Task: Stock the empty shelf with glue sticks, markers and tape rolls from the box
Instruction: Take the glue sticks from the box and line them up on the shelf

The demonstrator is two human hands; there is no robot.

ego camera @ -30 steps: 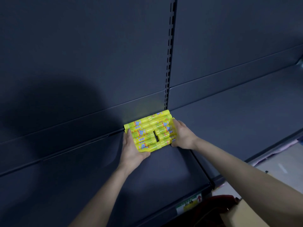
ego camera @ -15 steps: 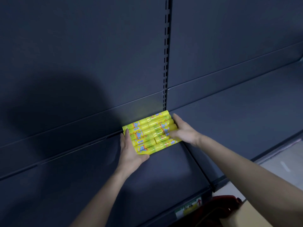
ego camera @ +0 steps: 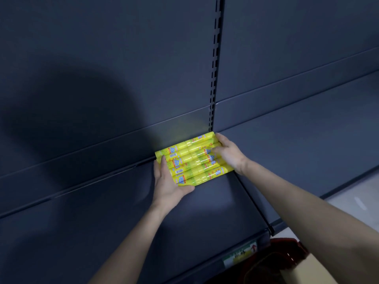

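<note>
Several yellow glue sticks (ego camera: 189, 160) lie side by side in a tight block at the back right corner of the dark shelf (ego camera: 123, 212), against the back panel. My left hand (ego camera: 168, 181) presses flat against the block's left ends, with its thumb under the front stick. My right hand (ego camera: 227, 153) rests on the block's right ends, fingers straight and laid over the top of the sticks. The cardboard box (ego camera: 303, 269) shows only as a corner at the bottom right. No markers or tape rolls are in view.
A slotted upright (ego camera: 214, 78) divides this shelf bay from the neighbouring bay (ego camera: 297, 150) on the right. A price label (ego camera: 240, 254) sits on the shelf's front edge. A red basket (ego camera: 287, 251) stands beside the box, over pale floor (ego camera: 352, 201).
The gap in the middle of the block has closed. Both hands have pushed the sticks together and back toward the corner, and my right fingers have slid onto the top of the block.
</note>
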